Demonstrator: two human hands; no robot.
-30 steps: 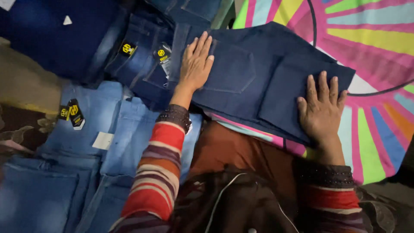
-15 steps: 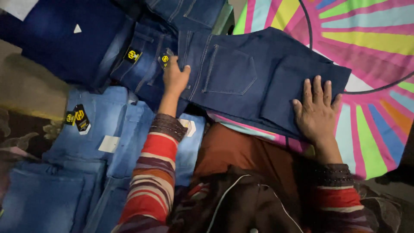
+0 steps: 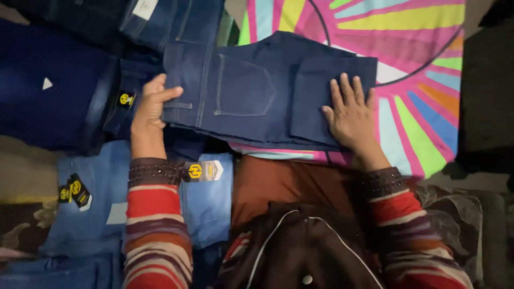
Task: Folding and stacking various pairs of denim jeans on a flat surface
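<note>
Bright cloth with pink, green, yellow and blue rays (image 3: 423, 69) covers the surface at the upper right of the frame, its far edge cut off by the picture's top. Folded dark blue jeans (image 3: 251, 91) lie across the centre, back pocket up, partly on that cloth and partly over other denim. At centre left the left hand (image 3: 150, 107) grips the waistband end of these jeans – thumb on top, fingers curled under the edge and mostly hidden. Right of centre the right hand (image 3: 350, 112) lies flat and open, fingers spread, pressing the folded leg end down. A stack of darker jeans (image 3: 59, 101) fills the upper left, one yellow-and-black tag showing; how many pairs is hard to tell in the dim light. Light blue jeans (image 3: 101, 214) with hanging tags lie at lower left, partly hidden by the striped sleeve (image 3: 155, 230). Brown fabric (image 3: 278, 182) sits below the folded pair – the lower centre is too dark to make out
</note>
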